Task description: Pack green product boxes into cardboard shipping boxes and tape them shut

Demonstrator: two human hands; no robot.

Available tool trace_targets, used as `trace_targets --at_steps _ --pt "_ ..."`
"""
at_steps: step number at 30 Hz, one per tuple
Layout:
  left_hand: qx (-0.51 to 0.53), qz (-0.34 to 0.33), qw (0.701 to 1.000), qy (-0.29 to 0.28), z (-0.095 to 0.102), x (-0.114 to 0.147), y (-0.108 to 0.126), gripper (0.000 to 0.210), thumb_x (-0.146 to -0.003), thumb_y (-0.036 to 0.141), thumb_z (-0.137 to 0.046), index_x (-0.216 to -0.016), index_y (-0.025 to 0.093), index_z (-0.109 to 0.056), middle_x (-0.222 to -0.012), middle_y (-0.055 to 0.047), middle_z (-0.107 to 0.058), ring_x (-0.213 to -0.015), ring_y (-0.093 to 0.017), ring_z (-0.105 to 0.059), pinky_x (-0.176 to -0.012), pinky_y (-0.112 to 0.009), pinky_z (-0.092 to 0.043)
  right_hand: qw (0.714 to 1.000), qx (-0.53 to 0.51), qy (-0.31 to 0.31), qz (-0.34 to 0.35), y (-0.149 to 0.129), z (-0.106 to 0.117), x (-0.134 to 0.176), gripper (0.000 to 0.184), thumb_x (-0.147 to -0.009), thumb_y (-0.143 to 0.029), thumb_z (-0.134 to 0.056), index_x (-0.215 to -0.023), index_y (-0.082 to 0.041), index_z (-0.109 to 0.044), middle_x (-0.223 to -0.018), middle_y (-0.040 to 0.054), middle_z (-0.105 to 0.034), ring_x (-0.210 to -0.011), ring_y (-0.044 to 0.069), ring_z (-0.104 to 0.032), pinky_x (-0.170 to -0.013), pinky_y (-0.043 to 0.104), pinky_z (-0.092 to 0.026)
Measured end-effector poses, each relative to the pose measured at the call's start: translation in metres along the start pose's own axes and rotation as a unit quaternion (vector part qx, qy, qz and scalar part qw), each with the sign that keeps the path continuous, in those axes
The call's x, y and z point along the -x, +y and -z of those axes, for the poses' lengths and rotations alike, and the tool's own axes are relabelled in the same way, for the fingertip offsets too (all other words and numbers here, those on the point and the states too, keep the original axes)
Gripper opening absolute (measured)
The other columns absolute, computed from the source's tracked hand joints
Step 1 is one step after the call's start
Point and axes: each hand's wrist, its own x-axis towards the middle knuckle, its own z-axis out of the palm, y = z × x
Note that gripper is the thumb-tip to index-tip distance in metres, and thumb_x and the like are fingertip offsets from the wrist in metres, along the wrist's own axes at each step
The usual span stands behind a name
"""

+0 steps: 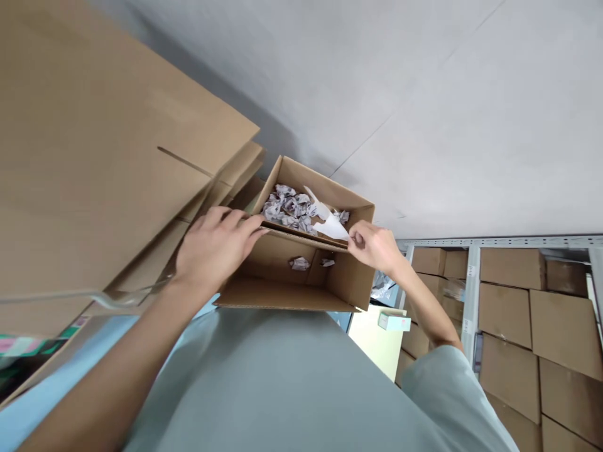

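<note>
Two open cardboard boxes stand side by side in front of my torso. The far cardboard box point(325, 180) holds several crumpled printed papers point(289, 210) and a torn white sheet of paper point(332, 227). In the near cardboard box point(282, 295) lie two crumpled paper pieces point(299, 263). My left hand point(219, 242) is closed over the left end of the boxes' adjoining rims, thumb on the near side. At the right end of those rims, my right hand point(374, 245) is closed in a pinch at the white sheet's lower tip.
Large flattened cardboard sheets point(108, 138) lean on the left, close to my left hand. A pale wall point(424, 125) rises behind the boxes. To the right, a metal rack point(471, 282) holds several cartons point(506, 314). A small mint-green box point(393, 321) sits on a pale surface.
</note>
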Motion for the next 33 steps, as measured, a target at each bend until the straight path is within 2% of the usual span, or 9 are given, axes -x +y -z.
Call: trace_targets --at_steps 3,6,10,13,16,20,25,29,33 --pt "0.013 -0.004 1.0 -0.006 0.0 0.002 0.001 0.042 -0.114 0.041 -0.041 -0.12 0.026 -0.081 -0.108 -0.015 -0.078 -0.122 -0.037 -0.062 -0.092 -0.045 -0.051 0.998 -0.008 0.012 0.056 -0.03 0.004 0.032 0.014 -0.105 -0.024 -0.056 -0.105 -0.026 -0.069 -0.096 0.0024 -0.078 -0.081 0.017 -0.073 -0.064 0.027 -0.042" --pt "0.068 0.016 0.998 0.001 -0.002 0.004 0.002 0.036 -0.109 0.034 -0.049 -0.125 0.029 -0.081 -0.111 -0.016 -0.077 -0.127 -0.038 -0.062 -0.099 -0.048 -0.052 0.991 -0.003 -0.03 0.132 -0.058 -0.011 0.04 0.015 -0.106 -0.02 -0.055 -0.103 -0.025 -0.069 -0.099 0.0031 -0.078 -0.082 0.017 -0.072 -0.066 0.027 -0.044" --pt "0.078 0.017 0.997 -0.01 -0.002 0.005 0.003 0.04 -0.108 0.034 -0.048 -0.133 0.025 -0.078 -0.115 -0.018 -0.077 -0.128 -0.041 -0.06 -0.105 -0.054 -0.052 0.975 0.043 -0.114 0.183 -0.088 -0.049 0.016 0.015 -0.109 -0.019 -0.055 -0.109 -0.018 -0.071 -0.11 0.0094 -0.081 -0.086 0.021 -0.074 -0.065 0.031 -0.046" --pt "0.058 0.006 0.998 -0.024 0.001 0.005 0.004 0.046 -0.11 0.034 -0.042 -0.138 0.022 -0.076 -0.12 -0.021 -0.077 -0.128 -0.042 -0.059 -0.103 -0.057 -0.052 0.965 0.05 -0.163 0.2 -0.107 -0.08 -0.015 0.013 -0.107 -0.023 -0.066 -0.115 -0.015 -0.073 -0.116 0.0115 -0.083 -0.092 0.023 -0.076 -0.067 0.031 -0.049" --pt "0.061 0.003 0.997 -0.038 0.007 0.005 0.005 0.047 -0.11 0.034 -0.041 -0.14 0.021 -0.076 -0.123 -0.023 -0.076 -0.128 -0.044 -0.059 -0.103 -0.059 -0.052 0.962 0.049 -0.191 0.191 -0.123 -0.104 -0.038 0.011 -0.102 -0.023 -0.077 -0.108 -0.015 -0.076 -0.103 0.0072 -0.084 -0.086 0.019 -0.077 -0.067 0.028 -0.048" --pt "0.063 0.006 0.997 -0.05 0.013 0.006 0.007 0.047 -0.11 0.032 -0.043 -0.142 0.02 -0.075 -0.124 -0.024 -0.076 -0.128 -0.044 -0.06 -0.103 -0.058 -0.052 0.977 0.028 -0.161 0.138 -0.129 -0.113 -0.042 0.006 -0.1 -0.015 -0.077 -0.106 -0.015 -0.078 -0.097 0.0048 -0.084 -0.084 0.016 -0.077 -0.069 0.026 -0.049" --pt "0.05 -0.004 0.997 -0.065 0.015 0.005 0.007 0.051 -0.109 0.027 -0.041 -0.147 0.018 -0.072 -0.128 -0.025 -0.074 -0.129 -0.046 -0.059 -0.102 -0.06 -0.053 0.993 -0.026 -0.085 0.083 -0.093 -0.086 0.016 0.014 -0.111 -0.024 -0.064 -0.119 -0.022 -0.075 -0.123 0.0071 -0.084 -0.101 0.021 -0.08 -0.078 0.028 -0.054" --pt "0.091 -0.018 0.994 -0.052 0.017 0.002 0.004 0.057 -0.105 0.019 -0.043 -0.158 0.017 -0.063 -0.139 -0.023 -0.069 -0.134 -0.042 -0.059 -0.11 -0.056 -0.053 0.981 -0.15 0.058 -0.107 -0.054 -0.072 0.091 0.019 -0.111 -0.033 -0.06 -0.117 -0.026 -0.076 -0.113 0.0049 -0.085 -0.091 0.021 -0.079 -0.082 0.029 -0.056" --pt "0.17 -0.024 0.985 0.012 0.03 0.009 -0.006 0.06 -0.107 0.026 -0.045 -0.165 0.009 -0.052 -0.157 -0.026 -0.057 -0.15 -0.038 -0.053 -0.127 -0.053 -0.045 0.913 -0.157 0.18 -0.331 -0.035 -0.089 0.152 0.041 -0.107 -0.058 -0.059 -0.112 -0.022 -0.077 -0.098 0.0074 -0.083 -0.07 0.021 -0.071 -0.073 0.032 -0.053"
